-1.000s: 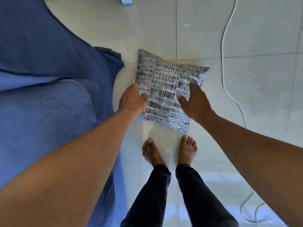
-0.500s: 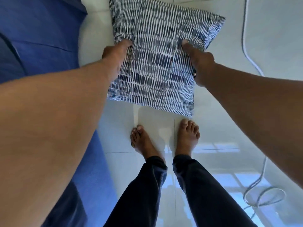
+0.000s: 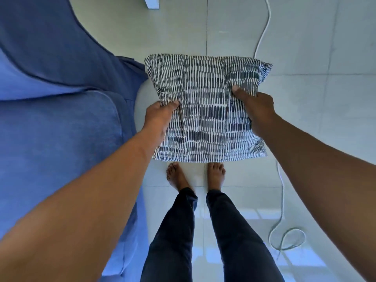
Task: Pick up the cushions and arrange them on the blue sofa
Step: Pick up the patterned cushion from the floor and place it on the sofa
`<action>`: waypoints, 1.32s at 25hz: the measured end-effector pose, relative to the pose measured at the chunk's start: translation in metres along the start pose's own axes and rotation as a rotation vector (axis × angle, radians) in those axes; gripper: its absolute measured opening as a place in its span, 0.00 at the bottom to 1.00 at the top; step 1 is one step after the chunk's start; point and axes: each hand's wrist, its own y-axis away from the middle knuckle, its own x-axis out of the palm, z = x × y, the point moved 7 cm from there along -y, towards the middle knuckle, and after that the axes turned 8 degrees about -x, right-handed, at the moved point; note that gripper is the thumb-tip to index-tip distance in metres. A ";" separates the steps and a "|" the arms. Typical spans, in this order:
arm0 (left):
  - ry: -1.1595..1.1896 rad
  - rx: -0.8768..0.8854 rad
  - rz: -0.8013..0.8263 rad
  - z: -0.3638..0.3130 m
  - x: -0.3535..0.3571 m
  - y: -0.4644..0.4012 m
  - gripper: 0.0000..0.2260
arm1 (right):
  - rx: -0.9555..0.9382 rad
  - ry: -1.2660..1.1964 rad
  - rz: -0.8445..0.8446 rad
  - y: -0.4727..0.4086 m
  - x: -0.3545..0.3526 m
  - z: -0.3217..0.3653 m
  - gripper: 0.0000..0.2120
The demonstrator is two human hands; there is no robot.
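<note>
A square cushion (image 3: 205,110) with a dark blue and white dashed pattern hangs in the air over the tiled floor, in front of my bare feet. My left hand (image 3: 159,117) grips its left edge, thumb on top of the fabric. My right hand (image 3: 254,107) grips its right side, thumb pressed into the cover. The blue sofa (image 3: 55,119) fills the left of the view, its rounded arm just left of my left forearm. No other cushion shows.
A white cable (image 3: 281,190) runs down the floor on the right and ends in a loop (image 3: 286,239) near my right leg. My feet (image 3: 195,176) stand on pale tiles beside the sofa. A white furniture leg (image 3: 151,2) shows at the top.
Both hands closed on the cushion and lifted it off the floor. It now hangs level and square in front of me, higher than a second ago.
</note>
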 end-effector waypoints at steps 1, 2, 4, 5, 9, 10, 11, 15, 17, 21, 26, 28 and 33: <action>0.026 0.022 0.003 -0.008 -0.007 0.029 0.34 | -0.014 0.007 0.019 0.019 -0.007 0.018 0.17; 0.043 0.050 0.011 -0.014 -0.013 0.058 0.31 | -0.022 0.012 0.017 0.041 -0.012 0.037 0.26; 0.062 0.086 0.019 -0.023 -0.022 0.109 0.29 | -0.070 -0.009 0.046 0.075 -0.020 0.068 0.39; 0.082 0.103 0.004 -0.026 -0.032 0.129 0.30 | -0.084 -0.024 0.074 0.090 -0.023 0.081 0.43; 0.144 0.195 -0.030 -0.025 -0.077 0.205 0.37 | -0.142 -0.029 0.174 0.158 -0.023 0.138 0.35; 0.168 0.195 -0.046 -0.022 -0.089 0.225 0.33 | -0.148 -0.039 0.197 0.178 -0.021 0.152 0.20; 0.194 0.196 -0.050 -0.019 -0.098 0.239 0.24 | -0.156 -0.040 0.219 0.192 -0.021 0.159 0.11; 0.325 0.245 -0.133 -0.001 -0.152 0.301 0.05 | -0.253 0.022 0.300 0.251 0.006 0.194 0.07; 0.425 0.243 -0.176 0.015 -0.187 0.323 0.06 | -0.285 0.086 0.364 0.278 0.033 0.209 0.11; 0.567 0.221 -0.214 0.053 -0.246 0.351 0.12 | -0.335 0.198 0.495 0.320 0.099 0.229 0.08; 0.789 0.220 -0.296 0.106 -0.337 0.369 0.16 | -0.412 0.325 0.703 0.389 0.224 0.244 0.18; 0.859 0.232 -0.323 0.122 -0.369 0.370 0.21 | -0.429 0.416 0.756 0.408 0.270 0.240 0.17; 1.006 0.150 -0.395 0.173 -0.454 0.373 0.16 | -0.483 0.549 0.925 0.476 0.392 0.232 0.11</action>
